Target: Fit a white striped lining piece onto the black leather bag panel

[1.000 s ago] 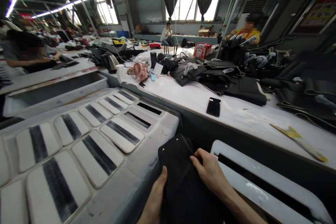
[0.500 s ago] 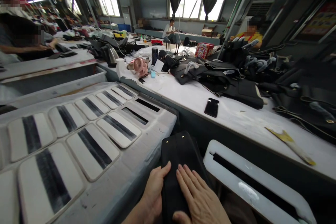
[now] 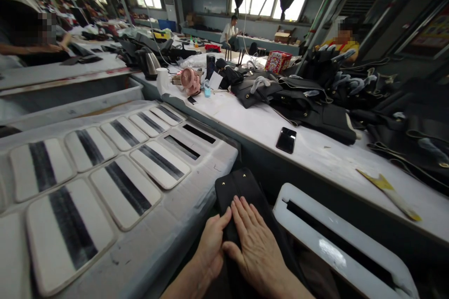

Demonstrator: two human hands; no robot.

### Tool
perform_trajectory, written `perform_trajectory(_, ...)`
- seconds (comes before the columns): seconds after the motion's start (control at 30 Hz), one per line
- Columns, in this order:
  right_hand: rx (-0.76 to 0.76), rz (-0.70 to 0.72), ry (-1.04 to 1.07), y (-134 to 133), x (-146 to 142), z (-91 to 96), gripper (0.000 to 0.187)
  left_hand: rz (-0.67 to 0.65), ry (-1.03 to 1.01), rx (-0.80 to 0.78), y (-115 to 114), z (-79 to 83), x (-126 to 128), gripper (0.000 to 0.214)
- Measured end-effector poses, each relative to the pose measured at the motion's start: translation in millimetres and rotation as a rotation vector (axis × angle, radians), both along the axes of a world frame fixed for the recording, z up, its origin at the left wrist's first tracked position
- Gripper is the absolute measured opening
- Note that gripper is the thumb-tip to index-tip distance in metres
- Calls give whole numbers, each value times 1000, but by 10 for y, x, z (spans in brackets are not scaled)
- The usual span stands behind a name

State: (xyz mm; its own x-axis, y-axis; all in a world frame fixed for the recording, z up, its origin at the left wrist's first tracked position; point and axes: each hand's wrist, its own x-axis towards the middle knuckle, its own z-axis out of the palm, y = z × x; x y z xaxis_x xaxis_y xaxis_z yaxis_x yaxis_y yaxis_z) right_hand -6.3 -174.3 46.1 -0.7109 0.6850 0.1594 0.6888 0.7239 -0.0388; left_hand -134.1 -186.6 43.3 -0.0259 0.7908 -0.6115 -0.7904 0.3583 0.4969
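A long black leather-like bag piece [image 3: 233, 181] with two small gold rivets at its far end lies below me, between two work tables. My left hand [image 3: 210, 245] grips its left edge, thumb on top and fingers down along the side, partly hidden. Flat on the upper face rests my right hand [image 3: 256, 238], fingers stretched forward and thumb out to the left. The fingertips of my right hand lie close to my left thumb. The near end of the bag piece is hidden under my hands and forearms.
White rounded panels [image 3: 122, 191] with dark stripes lie in rows on the left table. To my right is a white slotted frame [image 3: 336, 243]. The table beyond holds a phone [image 3: 286, 140], a yellow-stained blade [image 3: 389, 194], a pink fan [image 3: 190, 81] and black bag pieces [image 3: 315, 119]. Co-workers sit farther off.
My right hand has slid forward along the black bag piece, closer to my left thumb. My left hand has shifted slightly forward on the edge. The view has tilted a little.
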Motion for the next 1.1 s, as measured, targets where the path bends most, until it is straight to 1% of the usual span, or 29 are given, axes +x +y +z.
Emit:
perform_trajectory(0.07,44,74,7,-110,71,-81,81,-7,-6,-36,24,-24,-18,29)
perform_trajectory(0.17,164,170,58,-303,217,-201,89,-75,12,-39,30,-52,-31,33)
perform_trajectory(0.23,200,191,70,-372,259,-233,88,-104,13,-12,23,-64,-32,35)
perform_trajectory(0.27,187,189,59,-372,252,-228,85,-101,4,-3,21,-68,-33,35)
perform_trajectory(0.3,157,168,43,-346,227,-213,81,-86,-4,1,21,-72,-33,35)
perform_trajectory(0.37,74,92,15,-212,139,-164,72,-46,-19,9,33,-81,-35,34)
perform_trajectory(0.5,-98,-68,18,293,-43,-103,58,-3,-17,55,89,-128,-59,33)
perform_trajectory(0.6,-206,-183,32,654,-67,-131,54,22,27,19,139,-180,-115,34)
perform_trajectory(0.67,-252,-263,58,785,-31,-161,55,7,47,10,163,-203,-177,36)
perform_trajectory(0.73,-288,-312,81,828,19,-175,57,-25,49,35,175,-206,-252,39)
perform_trajectory(0.87,-503,-428,233,829,98,-121,62,-92,43,126,153,-136,-368,50)
perform_trajectory(0.93,-584,-468,305,849,111,-73,58,-112,62,160,122,-77,-381,52)
perform_trajectory(1.03,-638,-511,357,885,88,-21,48,-94,106,172,67,13,-363,52)
perform_trajectory(1.1,-656,-554,385,892,50,3,45,-69,100,179,32,71,-342,52)
